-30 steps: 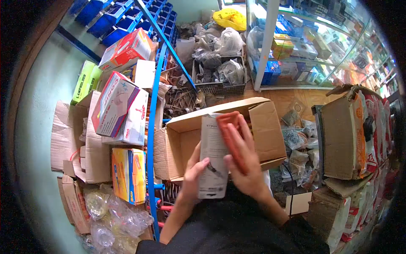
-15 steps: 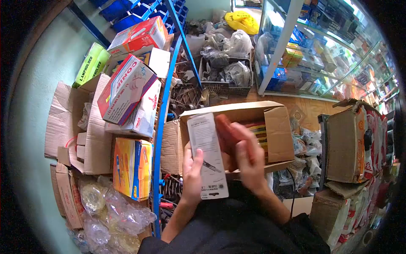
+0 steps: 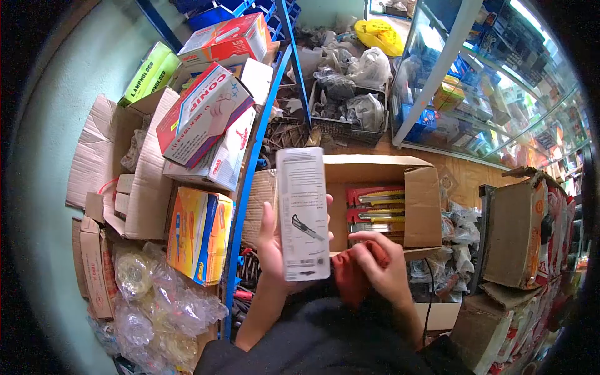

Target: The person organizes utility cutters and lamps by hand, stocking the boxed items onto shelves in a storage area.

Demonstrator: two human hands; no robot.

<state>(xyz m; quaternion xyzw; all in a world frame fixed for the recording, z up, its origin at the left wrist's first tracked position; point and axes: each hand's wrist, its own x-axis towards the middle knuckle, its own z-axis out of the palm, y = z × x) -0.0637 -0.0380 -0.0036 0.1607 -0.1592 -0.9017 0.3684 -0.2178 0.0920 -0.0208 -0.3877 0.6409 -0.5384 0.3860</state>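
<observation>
A white blister card [image 3: 304, 212] with a printed picture of a cutter knife is held upright in my left hand [image 3: 272, 256], the thumb at its left edge and fingertips at its right. My right hand [image 3: 382, 265] is closed round a crumpled reddish-orange cloth [image 3: 353, 275], just right of the card's lower end. Behind both hands stands an open cardboard box [image 3: 422, 203]. Inside it lie packaged yellow cutter knives [image 3: 382, 214] on red cards. The card hides part of the box's left side.
A blue shelf post [image 3: 250, 181] runs up on the left, beside stacked boxes [image 3: 203, 115] and clear plastic bags [image 3: 159, 300]. Torn cartons [image 3: 515, 234] stand at the right. Further back are a crate of bags [image 3: 350, 128] and a glass display case [image 3: 462, 119].
My right hand has moved down with the cloth, away from the card's face, uncovering the knives in the box. The card has turned more upright. The camera view has shifted slightly.
</observation>
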